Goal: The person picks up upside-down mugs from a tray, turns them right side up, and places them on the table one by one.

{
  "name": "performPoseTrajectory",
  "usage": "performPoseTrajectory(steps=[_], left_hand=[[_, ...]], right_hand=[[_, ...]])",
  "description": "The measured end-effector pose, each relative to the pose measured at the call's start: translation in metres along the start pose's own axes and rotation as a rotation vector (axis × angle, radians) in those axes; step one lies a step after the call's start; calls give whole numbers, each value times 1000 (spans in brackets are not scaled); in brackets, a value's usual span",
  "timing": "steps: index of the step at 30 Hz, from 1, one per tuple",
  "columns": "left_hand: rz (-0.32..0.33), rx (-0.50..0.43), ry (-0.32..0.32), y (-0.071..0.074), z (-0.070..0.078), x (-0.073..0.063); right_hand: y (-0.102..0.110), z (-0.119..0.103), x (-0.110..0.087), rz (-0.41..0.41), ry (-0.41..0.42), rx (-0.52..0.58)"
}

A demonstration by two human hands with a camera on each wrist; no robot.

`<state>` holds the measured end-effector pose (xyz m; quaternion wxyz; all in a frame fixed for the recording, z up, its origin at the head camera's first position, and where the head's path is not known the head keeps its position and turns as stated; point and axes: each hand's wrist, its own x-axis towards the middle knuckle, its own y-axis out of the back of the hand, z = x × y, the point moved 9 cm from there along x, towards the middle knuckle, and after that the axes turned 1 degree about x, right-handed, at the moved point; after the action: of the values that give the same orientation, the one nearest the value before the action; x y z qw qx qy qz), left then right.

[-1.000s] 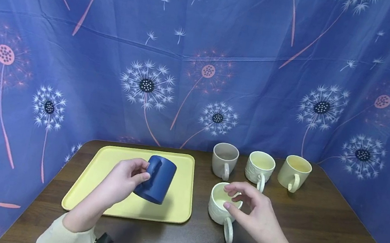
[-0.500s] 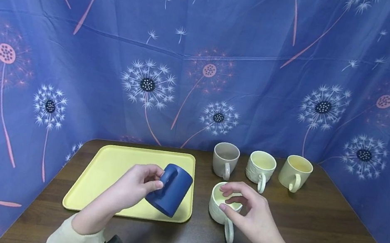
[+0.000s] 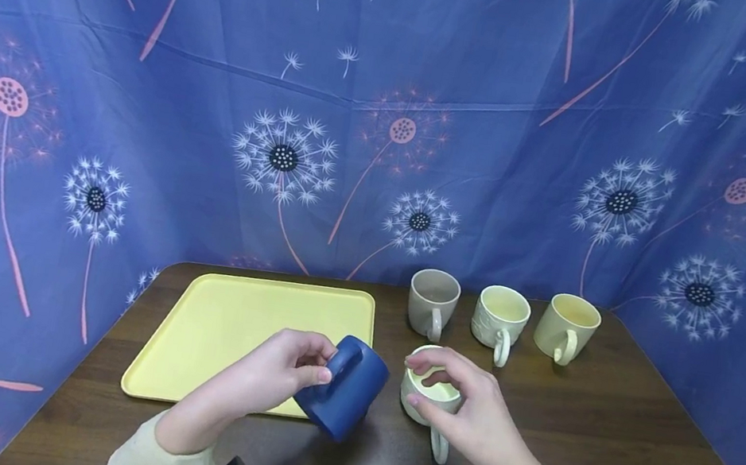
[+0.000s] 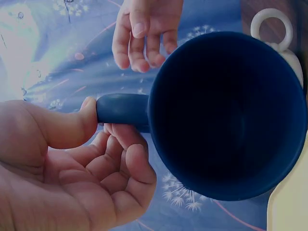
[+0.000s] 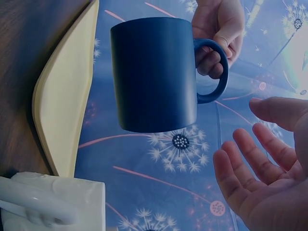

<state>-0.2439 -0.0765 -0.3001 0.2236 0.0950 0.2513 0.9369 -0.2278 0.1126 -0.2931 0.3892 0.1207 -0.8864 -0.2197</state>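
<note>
A dark blue mug (image 3: 349, 394) hangs tilted in the air at the tray's near right corner. My left hand (image 3: 268, 374) pinches its handle between thumb and fingers, as the left wrist view shows with the mug's mouth (image 4: 231, 115) facing that camera. My right hand (image 3: 472, 412) is held with loosely bent fingers above a cream embossed mug (image 3: 415, 408), partly covering it, and grips nothing. In the right wrist view the right hand (image 5: 264, 173) stands apart from the blue mug (image 5: 154, 77). The cream mug (image 5: 57, 202) shows there at the lower left.
A yellow tray (image 3: 222, 322) lies on the left of the brown wooden table (image 3: 602, 443). Along the back right stand a grey mug (image 3: 430, 305), another cream embossed mug (image 3: 497, 319) and a pale yellow mug (image 3: 564, 333). A blue dandelion-print cloth (image 3: 373, 40) hangs behind.
My left hand has carried the blue mug right and toward me, from over the tray to its near right corner, tilting it further. My right hand has shifted slightly left over the cream mug.
</note>
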Motion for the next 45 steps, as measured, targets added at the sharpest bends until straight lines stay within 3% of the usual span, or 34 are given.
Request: performPoseTrajectory(steps=[7,11,20,32,45], left_hand=[[-73,37,-46,-18,3,2],[-108,19,-41,-27,2,2],[-192,53,-76,-44,7,4],[-269,104,-142,-53,20,-1],[-307,169,-101,-59,15,0]], right_hand=[[-7,-3,2,-40,19,11],[-10,-5,3,-47,59,-12],[-20,-3,2,-90,43,-17],[-28,-7,-1,-162,81,0],[-33,-6,-8,-250,79,-37]])
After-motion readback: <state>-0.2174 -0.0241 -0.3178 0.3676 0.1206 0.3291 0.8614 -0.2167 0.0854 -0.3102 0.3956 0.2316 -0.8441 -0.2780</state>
